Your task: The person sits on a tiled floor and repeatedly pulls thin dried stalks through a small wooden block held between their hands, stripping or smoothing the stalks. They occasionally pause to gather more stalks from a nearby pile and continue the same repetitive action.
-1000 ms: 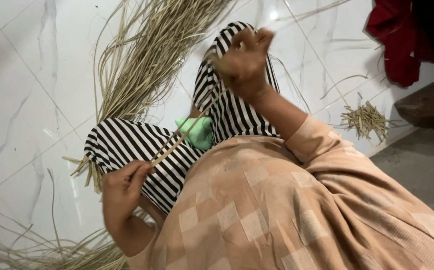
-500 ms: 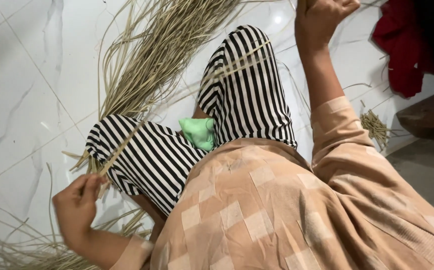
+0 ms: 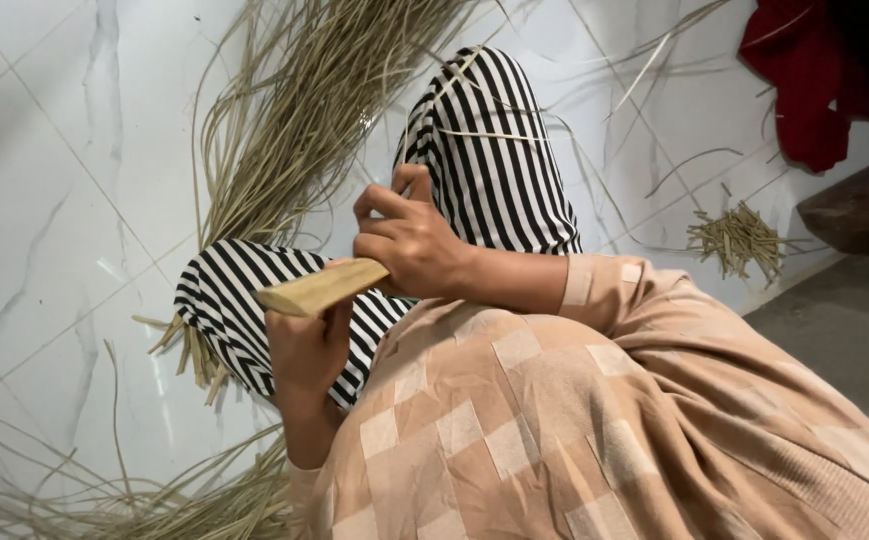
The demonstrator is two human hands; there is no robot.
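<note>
Both hands meet over the lap: the left hand (image 3: 307, 345) has its fingers wrapped around the near end of a flat wooden stick (image 3: 323, 287), steadying it, while the right hand (image 3: 410, 240) closes its fingers over the far end. Long dry reed strips (image 3: 295, 130) fan across the white marble-patterned floor (image 3: 45, 200), with a small bundle of cut pieces (image 3: 740, 238) far right and a red cloth (image 3: 800, 80) beyond.

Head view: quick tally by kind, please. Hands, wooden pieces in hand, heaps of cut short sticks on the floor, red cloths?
Hands: 2, left hand and right hand
Flat wooden piece, gripped by both hands: 1
Heap of short cut sticks: 1
Red cloth: 1
Total: 5
</note>
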